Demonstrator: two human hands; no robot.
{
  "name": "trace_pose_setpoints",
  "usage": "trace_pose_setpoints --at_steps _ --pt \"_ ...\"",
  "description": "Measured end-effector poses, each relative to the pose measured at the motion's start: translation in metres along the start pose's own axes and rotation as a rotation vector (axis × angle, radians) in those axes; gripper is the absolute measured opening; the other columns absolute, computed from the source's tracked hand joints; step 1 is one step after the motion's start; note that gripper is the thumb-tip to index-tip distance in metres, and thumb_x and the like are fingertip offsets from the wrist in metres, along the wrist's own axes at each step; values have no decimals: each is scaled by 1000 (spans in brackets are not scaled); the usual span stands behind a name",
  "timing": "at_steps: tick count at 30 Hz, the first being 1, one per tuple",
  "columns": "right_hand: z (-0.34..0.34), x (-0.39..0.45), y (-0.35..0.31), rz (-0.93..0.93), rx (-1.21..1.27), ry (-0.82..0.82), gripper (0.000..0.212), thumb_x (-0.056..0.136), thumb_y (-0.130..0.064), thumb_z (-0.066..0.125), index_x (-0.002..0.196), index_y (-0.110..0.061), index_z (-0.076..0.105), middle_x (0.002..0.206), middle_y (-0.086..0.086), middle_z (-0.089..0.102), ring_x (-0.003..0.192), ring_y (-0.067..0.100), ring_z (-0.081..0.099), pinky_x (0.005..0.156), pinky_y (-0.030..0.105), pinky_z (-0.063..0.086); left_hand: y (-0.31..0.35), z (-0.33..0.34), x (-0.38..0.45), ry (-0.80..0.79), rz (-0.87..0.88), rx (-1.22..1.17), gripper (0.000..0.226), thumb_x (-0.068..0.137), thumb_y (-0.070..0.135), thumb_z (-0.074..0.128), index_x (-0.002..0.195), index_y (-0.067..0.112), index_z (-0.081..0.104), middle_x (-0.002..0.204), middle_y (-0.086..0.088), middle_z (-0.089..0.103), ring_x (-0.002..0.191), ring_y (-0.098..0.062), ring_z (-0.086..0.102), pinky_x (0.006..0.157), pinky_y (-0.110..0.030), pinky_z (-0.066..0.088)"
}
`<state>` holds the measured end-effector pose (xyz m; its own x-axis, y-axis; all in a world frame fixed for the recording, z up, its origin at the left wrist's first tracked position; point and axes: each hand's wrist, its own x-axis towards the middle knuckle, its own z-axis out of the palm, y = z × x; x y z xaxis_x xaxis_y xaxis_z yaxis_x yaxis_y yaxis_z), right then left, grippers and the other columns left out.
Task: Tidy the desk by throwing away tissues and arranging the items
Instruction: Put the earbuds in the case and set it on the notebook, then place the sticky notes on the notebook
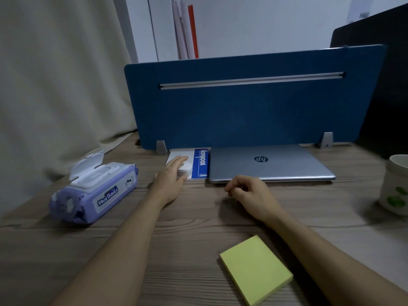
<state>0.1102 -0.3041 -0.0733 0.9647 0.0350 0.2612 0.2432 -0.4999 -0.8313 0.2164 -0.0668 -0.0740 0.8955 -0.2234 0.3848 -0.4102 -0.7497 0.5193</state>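
My left hand [171, 176] reaches to the back of the wooden desk [198, 219] and grips a small round white container [185, 168] that sits on a blue and white notebook [199, 163]. A closed silver laptop [269, 163] lies right of the notebook. My right hand [249, 192] hovers in front of the laptop, fingers curled loosely, holding nothing. A purple pack of wet wipes [95, 192] with its white lid flipped up lies at the left. A yellow sticky-note pad [256, 269] lies near the front edge.
A blue felt divider [254, 102] stands along the desk's back edge on two grey feet. A white mug with green marks [395, 184] stands at the right edge. A beige curtain [55, 74] hangs at the left. A dark monitor sits at the far right.
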Motion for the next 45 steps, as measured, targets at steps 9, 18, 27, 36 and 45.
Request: trace_pose_setpoints --at_steps 9,18,27,36,45 --pt "-11 -10 -5 34 117 80 21 90 -11 53 86 -24 70 87 -2 71 81 13 63 71 24 46 33 -12 -53 97 111 -5 50 91 19 63 138 24 49 144 2 46 134 -19 35 106 -25 23" --pt "-29 -50 -8 35 106 148 22 91 -7 52 87 -20 68 87 3 70 80 17 63 71 28 49 105 -17 -148 -325 93 -274 61 85 63 54 137 33 46 124 12 58 110 4 54 96 -28 48" --pt "-34 -94 -12 28 4 73 23 88 -7 54 85 -25 68 88 -1 70 87 14 66 79 29 52 126 -20 -193 -397 142 26 107 53 88 58 144 50 16 138 20 48 128 -9 38 107 -43 34" --pt "-34 -115 -17 -5 -98 -186 30 94 -30 58 124 -28 61 121 -8 65 109 5 58 96 24 44 123 -20 -196 -304 14 -102 106 57 65 71 144 50 12 129 21 51 125 -9 42 104 -40 40" --pt "-34 -110 -20 -87 -288 -253 79 68 -48 79 138 -33 46 129 -8 55 113 8 51 97 29 43 112 -29 -174 -360 -14 -228 106 63 43 83 149 39 20 138 15 51 129 -12 45 109 -43 41"
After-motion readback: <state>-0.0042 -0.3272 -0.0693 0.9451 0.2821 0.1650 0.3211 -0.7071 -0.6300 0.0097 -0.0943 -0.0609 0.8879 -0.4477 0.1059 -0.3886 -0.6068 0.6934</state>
